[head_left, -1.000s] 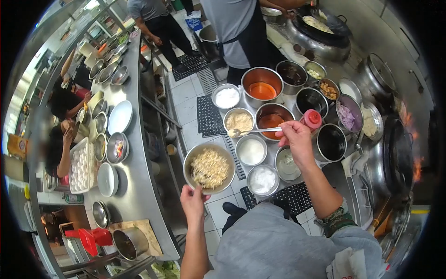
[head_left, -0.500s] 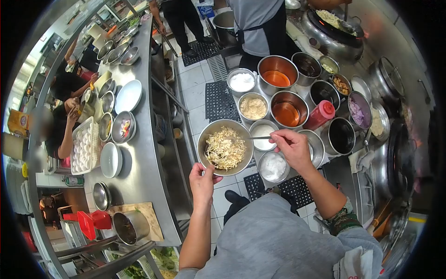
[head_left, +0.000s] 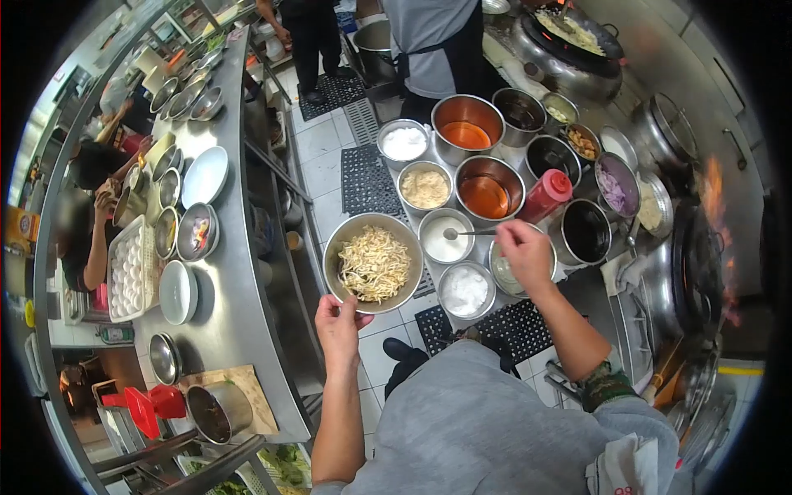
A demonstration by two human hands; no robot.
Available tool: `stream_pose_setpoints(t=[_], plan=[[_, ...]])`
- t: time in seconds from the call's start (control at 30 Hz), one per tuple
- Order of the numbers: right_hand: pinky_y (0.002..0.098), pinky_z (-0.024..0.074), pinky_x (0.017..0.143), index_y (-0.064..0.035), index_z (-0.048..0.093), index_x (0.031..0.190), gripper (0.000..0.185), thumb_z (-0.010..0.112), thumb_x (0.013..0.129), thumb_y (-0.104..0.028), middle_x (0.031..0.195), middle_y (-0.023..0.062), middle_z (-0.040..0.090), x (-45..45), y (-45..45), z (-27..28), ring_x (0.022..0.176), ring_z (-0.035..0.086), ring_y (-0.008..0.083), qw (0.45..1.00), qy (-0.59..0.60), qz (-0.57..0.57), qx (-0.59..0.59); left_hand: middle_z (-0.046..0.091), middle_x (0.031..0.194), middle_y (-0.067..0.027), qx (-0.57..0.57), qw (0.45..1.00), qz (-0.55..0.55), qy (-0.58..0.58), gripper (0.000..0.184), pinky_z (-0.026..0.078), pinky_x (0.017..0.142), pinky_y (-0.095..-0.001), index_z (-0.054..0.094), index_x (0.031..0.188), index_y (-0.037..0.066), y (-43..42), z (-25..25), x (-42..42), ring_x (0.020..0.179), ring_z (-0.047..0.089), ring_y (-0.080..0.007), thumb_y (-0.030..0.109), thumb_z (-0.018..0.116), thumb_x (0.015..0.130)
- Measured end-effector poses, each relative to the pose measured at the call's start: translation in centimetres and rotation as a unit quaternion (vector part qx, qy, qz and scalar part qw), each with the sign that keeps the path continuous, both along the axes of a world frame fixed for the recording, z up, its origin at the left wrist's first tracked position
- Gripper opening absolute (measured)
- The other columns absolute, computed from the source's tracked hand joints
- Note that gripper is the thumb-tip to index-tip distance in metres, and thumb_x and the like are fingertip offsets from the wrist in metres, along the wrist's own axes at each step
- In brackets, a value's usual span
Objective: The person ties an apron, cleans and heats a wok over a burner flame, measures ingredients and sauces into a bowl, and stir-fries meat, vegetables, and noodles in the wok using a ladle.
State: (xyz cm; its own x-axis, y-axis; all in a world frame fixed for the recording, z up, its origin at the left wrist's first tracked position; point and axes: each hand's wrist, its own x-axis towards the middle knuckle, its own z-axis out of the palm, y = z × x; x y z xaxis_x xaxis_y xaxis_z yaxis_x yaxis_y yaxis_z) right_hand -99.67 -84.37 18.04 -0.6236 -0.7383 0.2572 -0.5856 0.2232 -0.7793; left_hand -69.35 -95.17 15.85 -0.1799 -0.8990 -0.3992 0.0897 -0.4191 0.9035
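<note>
My left hand [head_left: 338,323] grips the near rim of a metal bowl [head_left: 332,268], thumb over the edge. Pale bean sprouts [head_left: 375,264] fill it. In my right hand [head_left: 525,252] is a small metal spoon [head_left: 474,233], pinched by its handle. The spoon's head is over a metal tub of white seasoning [head_left: 440,245], to the right of the bowl; whether it touches the contents I cannot tell. Just nearer to me stands another tub of coarser white granules [head_left: 466,290]. A further pot [head_left: 501,272] is partly hidden beneath my right hand.
Pots of orange-red liquid [head_left: 483,196], a red squeeze bottle [head_left: 549,196] and a pot of dark liquid [head_left: 586,233] crowd the right. Flames [head_left: 716,206] rise by the wok station. Left, a steel counter [head_left: 239,330] holds bowls and an egg basket [head_left: 132,268]. Co-workers stand beyond.
The spoon has moved from above the bean sprouts to the white seasoning tub. The bowl, still in my left hand, is further from the spoon. Flames have flared up at right.
</note>
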Motion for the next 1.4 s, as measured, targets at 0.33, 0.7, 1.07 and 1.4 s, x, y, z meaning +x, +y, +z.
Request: stream_pose_setpoints(t=[0.33, 0.7, 1.07, 1.4], plan=[[0.0248, 0.0465, 0.048, 0.0031, 0.068, 0.088, 0.019, 0.061, 0.090, -0.014, 0.071, 0.0080, 0.070, -0.1, -0.8, -3.1, 0.050, 0.060, 0.0091, 0.981, -0.192, -0.029, 0.008, 0.058, 0.080, -0.0040, 0.004, 1.000, 0.005, -0.022, 0.013, 0.057, 0.056, -0.0257, 0.049, 0.085, 0.007, 1.2, -0.6, 1.7, 0.062, 0.060, -0.0114, 0.009, 0.059, 0.093], [0.0206, 0.0420, 0.042, 0.0006, 0.064, 0.094, 0.016, 0.060, 0.092, -0.014, 0.079, 0.0083, 0.070, -1.4, 1.3, -2.0, 0.050, 0.058, 0.0079, 0.932, -0.356, -0.068, -0.017, 0.058, 0.080, -0.0042, 0.004, 1.000, -0.011, -0.019, 0.014, 0.056, 0.055, -0.0259, 0.048, 0.084, 0.006, 1.0, -1.7, 1.6, 0.061, 0.059, -0.0107, 0.009, 0.059, 0.093], [0.0202, 0.0451, 0.048, 0.0025, 0.068, 0.090, 0.014, 0.062, 0.091, -0.010, 0.069, 0.0049, 0.068, 4.8, 6.9, 4.2, 0.053, 0.056, 0.0049, 0.982, -0.123, -0.136, -0.038, 0.057, 0.079, -0.0042, 0.016, 0.994, -0.110, -0.015, 0.015, 0.057, 0.054, -0.0247, 0.047, 0.083, 0.006, 0.9, -0.5, 1.9, 0.060, 0.059, -0.0107, 0.008, 0.058, 0.093], [0.0242, 0.0472, 0.050, 0.0031, 0.068, 0.093, 0.015, 0.063, 0.089, -0.010, 0.073, 0.0098, 0.070, 8.0, 9.2, -2.4, 0.053, 0.061, 0.0104, 0.956, -0.213, -0.200, -0.013, 0.057, 0.078, -0.0032, 0.010, 0.988, -0.148, -0.034, 0.015, 0.055, 0.054, -0.0244, 0.048, 0.084, 0.007, -0.4, -1.2, 4.8, 0.060, 0.059, -0.0107, 0.010, 0.059, 0.093]])
